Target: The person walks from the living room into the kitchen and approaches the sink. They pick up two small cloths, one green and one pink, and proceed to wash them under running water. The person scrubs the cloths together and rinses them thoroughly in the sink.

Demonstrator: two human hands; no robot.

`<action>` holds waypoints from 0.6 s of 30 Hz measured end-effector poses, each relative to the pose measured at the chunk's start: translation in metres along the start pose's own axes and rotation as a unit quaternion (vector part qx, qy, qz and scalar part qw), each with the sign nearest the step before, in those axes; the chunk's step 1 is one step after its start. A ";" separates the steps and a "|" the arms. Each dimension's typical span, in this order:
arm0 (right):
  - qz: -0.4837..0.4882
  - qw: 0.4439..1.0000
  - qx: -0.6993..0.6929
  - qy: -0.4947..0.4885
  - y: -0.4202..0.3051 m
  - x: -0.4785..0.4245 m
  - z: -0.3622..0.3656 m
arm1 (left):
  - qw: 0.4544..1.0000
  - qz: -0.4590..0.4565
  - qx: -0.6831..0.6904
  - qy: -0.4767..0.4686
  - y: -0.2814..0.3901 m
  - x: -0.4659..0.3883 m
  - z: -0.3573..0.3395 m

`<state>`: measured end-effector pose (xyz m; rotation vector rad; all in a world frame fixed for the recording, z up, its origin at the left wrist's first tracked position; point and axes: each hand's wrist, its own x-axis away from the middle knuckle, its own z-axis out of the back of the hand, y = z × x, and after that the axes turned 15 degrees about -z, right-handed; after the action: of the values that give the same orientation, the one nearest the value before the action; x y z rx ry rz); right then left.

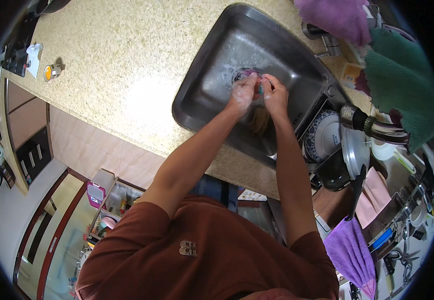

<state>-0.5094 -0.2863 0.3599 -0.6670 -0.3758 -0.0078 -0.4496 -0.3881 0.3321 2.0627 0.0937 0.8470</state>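
Note:
Over the drain end of a dark metal sink (209, 86), both my hands are close together. Soapy suds cover the back of my left hand (243, 93). My right hand (276, 95) faces it, fingers bent inward. Between them shows a small teal item (260, 89), mostly hidden by my fingers, so its kind is unclear. Just beyond my left fingertips lies a round drain fitting (238, 76), with something purplish beside it. Foam spots (232, 62) dot the sink floor. A brownish, blurred patch (260, 120) appears on the sink floor below my hands.
Right of the basin stand a blue-patterned plate (323, 133), a metal pot lid (354, 152) and a black pan (335, 172). A faucet (374, 129) juts in near a green cloth (400, 86). A small can (51, 72) stands on the speckled countertop (127, 48) at left.

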 end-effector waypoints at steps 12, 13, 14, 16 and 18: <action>0.019 0.998 0.058 0.025 -0.043 0.063 -0.048 | 0.914 0.219 0.333 -0.078 -0.035 -0.039 0.041; -0.063 0.995 0.075 0.008 -0.034 0.038 -0.054 | 0.885 0.227 0.401 -0.060 -0.022 -0.031 0.034; -0.145 0.985 0.092 -0.006 -0.020 0.006 -0.056 | 0.913 0.204 0.352 0.031 -0.019 -0.027 0.014; -0.083 0.994 0.052 0.043 0.000 -0.017 -0.054 | 0.943 0.192 0.249 0.107 -0.009 -0.022 -0.001; -0.022 0.999 0.032 0.034 -0.011 -0.004 -0.049 | 0.997 0.072 0.006 0.021 0.007 -0.020 -0.001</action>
<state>-0.4985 -0.3250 0.3298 -0.5944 -0.3229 -0.0596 -0.4671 -0.3990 0.3274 2.0831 -0.0284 0.9802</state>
